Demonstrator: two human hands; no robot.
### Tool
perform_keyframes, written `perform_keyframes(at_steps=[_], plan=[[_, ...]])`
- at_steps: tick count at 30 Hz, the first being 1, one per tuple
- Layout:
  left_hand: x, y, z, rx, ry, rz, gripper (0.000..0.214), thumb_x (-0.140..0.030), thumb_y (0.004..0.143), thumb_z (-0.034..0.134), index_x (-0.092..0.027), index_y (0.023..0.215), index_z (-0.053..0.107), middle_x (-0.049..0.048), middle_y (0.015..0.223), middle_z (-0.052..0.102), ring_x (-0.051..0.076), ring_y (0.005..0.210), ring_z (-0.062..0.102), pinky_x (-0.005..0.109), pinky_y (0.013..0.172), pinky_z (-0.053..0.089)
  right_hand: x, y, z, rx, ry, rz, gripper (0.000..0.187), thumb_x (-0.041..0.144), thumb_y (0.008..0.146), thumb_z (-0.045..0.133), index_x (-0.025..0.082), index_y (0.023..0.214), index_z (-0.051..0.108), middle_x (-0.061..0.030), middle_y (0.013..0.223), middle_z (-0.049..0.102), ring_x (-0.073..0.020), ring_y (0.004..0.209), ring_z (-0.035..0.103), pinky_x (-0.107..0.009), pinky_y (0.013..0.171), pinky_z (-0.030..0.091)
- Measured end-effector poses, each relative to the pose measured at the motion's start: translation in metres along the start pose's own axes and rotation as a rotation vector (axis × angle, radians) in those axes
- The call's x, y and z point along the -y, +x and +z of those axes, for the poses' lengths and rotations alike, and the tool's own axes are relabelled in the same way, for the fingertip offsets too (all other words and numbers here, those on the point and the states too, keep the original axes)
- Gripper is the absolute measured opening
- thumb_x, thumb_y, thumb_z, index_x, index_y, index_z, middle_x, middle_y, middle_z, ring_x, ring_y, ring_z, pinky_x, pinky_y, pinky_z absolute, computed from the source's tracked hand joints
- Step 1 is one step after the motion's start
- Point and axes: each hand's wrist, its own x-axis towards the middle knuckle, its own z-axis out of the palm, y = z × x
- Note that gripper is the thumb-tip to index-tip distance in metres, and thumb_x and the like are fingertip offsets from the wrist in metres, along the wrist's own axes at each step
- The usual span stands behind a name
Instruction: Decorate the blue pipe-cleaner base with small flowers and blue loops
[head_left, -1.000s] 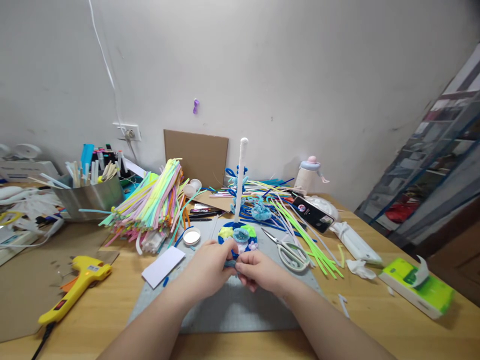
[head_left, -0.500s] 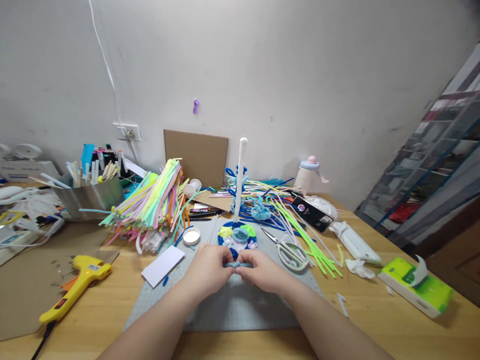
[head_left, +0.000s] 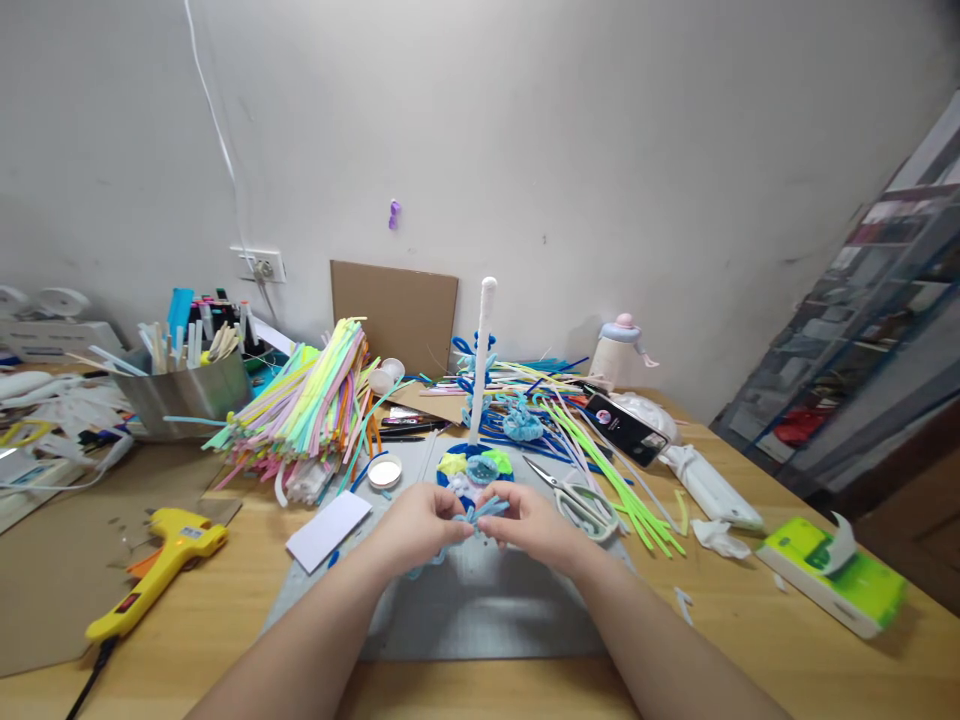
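Light-blue pipe cleaners (head_left: 491, 508) are pinched between the fingertips of both hands, low over the grey mat (head_left: 480, 620). My left hand (head_left: 420, 522) is closed on them from the left, and a light-blue fuzzy part hangs below its fingers. From the right, my right hand (head_left: 534, 525) grips the same piece with thumb and forefinger. Just beyond my fingers lies a dark-blue fuzzy base (head_left: 448, 482) with yellow, green and pale flower shapes. A white fuzzy post (head_left: 482, 360) rises upright behind it. Scissors (head_left: 585, 505) lie to the right of my right hand.
At left are a yellow glue gun (head_left: 161, 570), a white card (head_left: 328, 532) and a large bundle of pipe cleaners (head_left: 315, 410). Green pipe cleaners (head_left: 622, 490), a phone (head_left: 626, 428) and a tissue pack (head_left: 832, 575) lie at right. A small round tub (head_left: 385, 472) sits on the mat.
My hands have turned the light-blue piece; its strands now point up to the right, and a fuzzy part shows below my left hand. The view has shifted slightly.
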Motion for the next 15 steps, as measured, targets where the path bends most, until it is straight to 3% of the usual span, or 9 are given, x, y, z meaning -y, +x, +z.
perform_keyframes(at_steps=[3, 7, 11, 15], plan=[[-0.0033, 0.0024, -0.0001, 0.025, -0.236, -0.022, 0.022, -0.034, 0.059, 0.066, -0.015, 0.054, 0.056, -0.0046, 0.045, 0.045, 0.008, 0.043, 0.036, 0.021, 0.045, 0.023, 0.0024, 0.0005, -0.0021, 0.076, 0.219, 0.029, 0.028, 0.034, 0.064, 0.068, 0.016, 0.082, 0.059, 0.0027, 0.061, 0.055, -0.0074, 0.048, 0.045, -0.019, 0.043, 0.027], [-0.0055, 0.0026, -0.0005, 0.044, -0.471, -0.055, 0.023, -0.033, 0.054, 0.072, -0.013, 0.056, 0.059, -0.0020, 0.048, 0.053, 0.009, 0.045, 0.042, 0.022, 0.048, 0.028, 0.0006, 0.0003, -0.0008, 0.087, 0.273, 0.032, 0.029, 0.032, 0.063, 0.070, 0.015, 0.084, 0.060, 0.0021, 0.064, 0.056, -0.0063, 0.049, 0.045, -0.018, 0.043, 0.026], [-0.0056, 0.0016, -0.0015, 0.091, -0.572, -0.073, 0.022, -0.032, 0.054, 0.073, -0.013, 0.058, 0.061, -0.0005, 0.051, 0.057, 0.010, 0.047, 0.046, 0.023, 0.050, 0.030, -0.0015, 0.0000, 0.0008, 0.083, 0.337, 0.003, 0.024, 0.032, 0.066, 0.069, 0.014, 0.080, 0.060, 0.0010, 0.066, 0.057, -0.0058, 0.049, 0.045, -0.018, 0.043, 0.024], [-0.0037, 0.0022, -0.0002, 0.137, -0.634, -0.048, 0.022, -0.031, 0.055, 0.073, -0.013, 0.058, 0.061, -0.0001, 0.053, 0.059, 0.011, 0.052, 0.050, 0.023, 0.053, 0.032, -0.0048, 0.0000, -0.0004, 0.178, 0.479, 0.048, 0.027, 0.032, 0.065, 0.070, 0.013, 0.081, 0.061, 0.0009, 0.065, 0.055, -0.0049, 0.048, 0.043, -0.018, 0.041, 0.021]])
